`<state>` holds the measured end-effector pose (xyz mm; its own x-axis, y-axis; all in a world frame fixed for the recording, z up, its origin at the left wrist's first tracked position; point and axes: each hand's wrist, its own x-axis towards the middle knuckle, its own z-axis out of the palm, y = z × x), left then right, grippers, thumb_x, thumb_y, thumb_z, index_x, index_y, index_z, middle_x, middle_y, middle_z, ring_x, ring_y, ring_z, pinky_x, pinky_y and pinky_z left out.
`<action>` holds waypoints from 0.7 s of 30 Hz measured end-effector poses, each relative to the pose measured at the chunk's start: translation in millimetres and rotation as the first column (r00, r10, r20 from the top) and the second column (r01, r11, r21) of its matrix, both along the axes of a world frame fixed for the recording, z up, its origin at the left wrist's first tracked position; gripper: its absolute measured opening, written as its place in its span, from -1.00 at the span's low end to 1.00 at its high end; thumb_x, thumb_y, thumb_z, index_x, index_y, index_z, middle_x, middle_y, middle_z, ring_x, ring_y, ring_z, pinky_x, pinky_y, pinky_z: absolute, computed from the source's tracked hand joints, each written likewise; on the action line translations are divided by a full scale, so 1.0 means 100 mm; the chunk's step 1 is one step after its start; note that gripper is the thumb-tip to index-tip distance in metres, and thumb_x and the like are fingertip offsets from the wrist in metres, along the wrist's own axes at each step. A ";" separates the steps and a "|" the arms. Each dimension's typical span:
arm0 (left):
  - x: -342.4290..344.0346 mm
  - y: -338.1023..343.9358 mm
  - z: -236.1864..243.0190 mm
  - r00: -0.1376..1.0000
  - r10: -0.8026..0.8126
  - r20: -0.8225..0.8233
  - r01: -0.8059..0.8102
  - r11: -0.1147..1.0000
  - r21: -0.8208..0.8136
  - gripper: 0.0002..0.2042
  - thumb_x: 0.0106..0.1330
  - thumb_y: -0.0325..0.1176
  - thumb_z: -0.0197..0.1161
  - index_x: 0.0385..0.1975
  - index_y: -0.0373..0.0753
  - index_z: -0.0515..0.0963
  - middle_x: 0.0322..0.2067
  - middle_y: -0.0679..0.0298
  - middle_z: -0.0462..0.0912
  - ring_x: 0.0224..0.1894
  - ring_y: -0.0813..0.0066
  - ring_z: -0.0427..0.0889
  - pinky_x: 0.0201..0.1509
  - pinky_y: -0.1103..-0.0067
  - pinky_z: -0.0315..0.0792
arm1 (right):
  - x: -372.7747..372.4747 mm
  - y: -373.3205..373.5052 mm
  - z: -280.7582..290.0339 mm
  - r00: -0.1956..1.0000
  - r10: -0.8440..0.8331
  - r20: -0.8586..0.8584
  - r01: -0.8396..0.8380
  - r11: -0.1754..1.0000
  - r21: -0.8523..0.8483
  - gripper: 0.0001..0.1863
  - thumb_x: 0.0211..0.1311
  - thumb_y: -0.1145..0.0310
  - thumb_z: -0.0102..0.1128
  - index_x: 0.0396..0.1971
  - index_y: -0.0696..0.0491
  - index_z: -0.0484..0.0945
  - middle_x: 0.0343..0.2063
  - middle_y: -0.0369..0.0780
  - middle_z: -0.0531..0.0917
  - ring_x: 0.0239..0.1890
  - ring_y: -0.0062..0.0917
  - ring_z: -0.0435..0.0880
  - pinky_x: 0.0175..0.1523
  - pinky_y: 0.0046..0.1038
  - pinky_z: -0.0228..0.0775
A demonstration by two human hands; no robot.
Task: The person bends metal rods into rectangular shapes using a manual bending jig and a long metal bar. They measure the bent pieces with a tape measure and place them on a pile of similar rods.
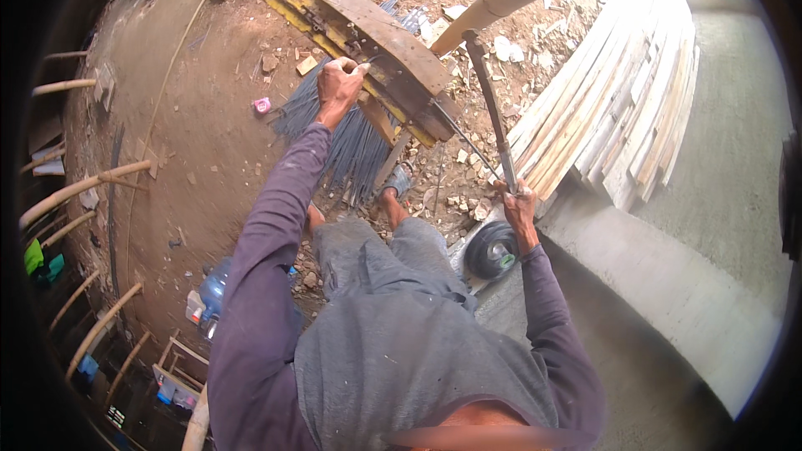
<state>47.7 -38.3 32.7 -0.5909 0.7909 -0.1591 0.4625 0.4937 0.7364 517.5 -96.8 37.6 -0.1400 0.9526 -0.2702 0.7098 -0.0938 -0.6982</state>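
My right hand is closed around the lower end of a long rusty steel bar, whose thickened end points up and away. A thin metal rod runs from the end of a worn wooden bench down to that same hand; whether the fingers grip it too is hard to see. On the bench's near edge, my left hand is closed in a pinch beside small metal pegs. What it holds is hidden. Thin dark steel rods lie bundled on the ground beneath the bench.
Stacked wooden planks lie at right beside a concrete ledge. A black round coil sits by my right forearm. A slanting pole crosses beyond the bench. At left are a blue water jug and bamboo poles.
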 end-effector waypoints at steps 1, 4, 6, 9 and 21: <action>-0.02 0.00 -0.02 0.998 0.007 0.056 -0.007 1.000 0.000 -0.67 0.20 -0.09 0.43 -0.41 -0.29 0.69 -0.46 0.15 0.74 -0.38 0.31 0.71 -0.22 0.39 0.54 | 0.00 0.00 -0.03 1.000 -0.031 0.002 0.031 0.999 -0.020 -0.75 0.18 0.26 0.42 -0.32 0.14 0.66 -0.64 -0.29 0.62 -0.57 -0.69 0.52 -0.46 -0.48 0.34; -0.06 -0.02 -0.06 0.990 -0.001 0.141 0.003 1.000 -0.014 -0.69 0.19 -0.14 0.44 -0.38 -0.33 0.72 -0.45 0.15 0.75 -0.38 0.40 0.71 -0.24 0.47 0.54 | 0.03 -0.01 -0.12 0.998 -0.057 0.002 0.057 0.996 -0.067 -0.77 0.18 0.27 0.39 -0.31 0.14 0.66 -0.61 -0.29 0.65 -0.54 -0.67 0.56 -0.43 -0.48 0.38; -0.09 -0.02 -0.09 0.988 -0.012 0.153 0.011 1.000 0.004 -0.69 0.18 -0.16 0.46 -0.38 -0.35 0.71 -0.48 0.18 0.74 -0.40 0.45 0.70 -0.26 0.50 0.54 | 0.06 -0.03 -0.16 0.994 -0.098 -0.057 0.092 0.991 -0.093 -0.78 0.19 0.30 0.36 -0.30 0.14 0.66 -0.59 -0.29 0.66 -0.52 -0.67 0.58 -0.42 -0.48 0.40; -0.14 -0.02 -0.12 0.984 -0.004 0.179 0.012 0.999 -0.044 -0.64 0.17 -0.14 0.49 -0.42 -0.40 0.69 -0.52 0.18 0.72 -0.48 0.50 0.68 -0.37 0.53 0.55 | 0.09 -0.05 -0.20 0.988 -0.115 -0.107 0.102 0.988 -0.120 -0.81 0.18 0.33 0.32 -0.30 0.13 0.65 -0.56 -0.29 0.68 -0.50 -0.67 0.59 -0.39 -0.48 0.42; -0.37 0.05 -0.11 0.783 0.040 0.621 0.071 0.986 -0.152 -0.50 0.14 -0.09 0.52 -0.26 -0.51 0.63 -0.33 0.08 0.70 -0.54 0.51 0.70 -0.58 0.65 0.63 | -0.09 0.01 0.02 0.999 -0.018 0.035 0.020 0.999 -0.044 -0.67 0.20 0.12 0.41 -0.37 0.12 0.63 -0.62 -0.35 0.63 -0.55 -0.70 0.56 -0.47 -0.52 0.35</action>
<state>10.3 -33.4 21.6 -0.3082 0.7304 -0.6096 -0.0588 0.6249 0.7785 508.8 -95.3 39.4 -0.1118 0.9419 -0.3167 0.7309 -0.1380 -0.6684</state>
